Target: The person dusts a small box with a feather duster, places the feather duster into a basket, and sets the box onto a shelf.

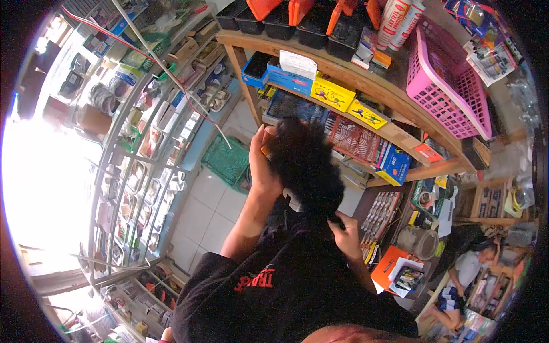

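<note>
A black fluffy duster (306, 163) stretches diagonally in front of my chest, its bushy end up and its narrow end down to the right. My right hand (346, 233) is closed on that narrow end. On the duster's left side, my left hand (264, 166) is raised with its fingers curled around a small brown-orange thing (268, 138). The bristles cover most of this thing, so its kind does not show. Something pale (291, 200) peeks out under the bristles near my left wrist.
Ahead stands a wooden shelf (320, 94) with small boxes, black bins (280, 28) and a pink basket (452, 86). Stocked glass shelves (143, 166) line the left. A green crate (226, 163) sits on the tiled floor (200, 223). Another person (474, 268) sits at lower right.
</note>
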A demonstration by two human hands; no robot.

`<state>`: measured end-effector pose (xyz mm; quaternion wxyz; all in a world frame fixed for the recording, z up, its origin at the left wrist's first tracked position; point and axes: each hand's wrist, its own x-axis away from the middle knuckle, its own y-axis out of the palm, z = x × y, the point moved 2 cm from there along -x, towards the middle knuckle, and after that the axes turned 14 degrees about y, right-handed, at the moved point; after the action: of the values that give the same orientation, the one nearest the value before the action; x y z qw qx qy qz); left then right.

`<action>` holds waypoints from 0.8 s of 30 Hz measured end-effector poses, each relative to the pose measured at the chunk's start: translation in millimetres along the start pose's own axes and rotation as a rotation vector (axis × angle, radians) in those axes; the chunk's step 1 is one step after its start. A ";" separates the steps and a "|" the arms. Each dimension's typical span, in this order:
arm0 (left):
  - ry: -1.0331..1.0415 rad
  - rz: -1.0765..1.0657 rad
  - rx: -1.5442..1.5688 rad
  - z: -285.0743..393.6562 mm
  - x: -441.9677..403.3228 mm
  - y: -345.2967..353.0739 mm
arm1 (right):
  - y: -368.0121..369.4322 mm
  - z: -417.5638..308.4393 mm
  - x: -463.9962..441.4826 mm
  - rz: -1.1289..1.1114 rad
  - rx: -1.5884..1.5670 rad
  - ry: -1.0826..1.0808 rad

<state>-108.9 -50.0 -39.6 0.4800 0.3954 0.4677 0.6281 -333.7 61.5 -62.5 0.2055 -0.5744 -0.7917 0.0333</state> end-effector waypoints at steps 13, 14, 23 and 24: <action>0.022 0.042 -0.086 5.1 7.9 32.6 | -5.4 11.0 -2.1 -0.004 0.024 0.020; 0.022 0.027 -0.061 5.2 7.4 31.2 | -5.9 1.5 -0.7 -0.044 0.029 -0.011; 0.162 0.072 -0.318 9.2 12.0 32.9 | -8.9 11.2 -8.6 0.134 -0.036 -0.032; 0.162 0.068 -0.291 7.6 8.9 23.3 | -10.6 13.1 -8.4 0.139 -0.092 0.059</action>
<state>-109.1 -42.1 -14.8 0.4715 0.2854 0.3951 0.7349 -345.8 52.6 -73.8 0.1994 -0.6375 -0.7442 -0.0057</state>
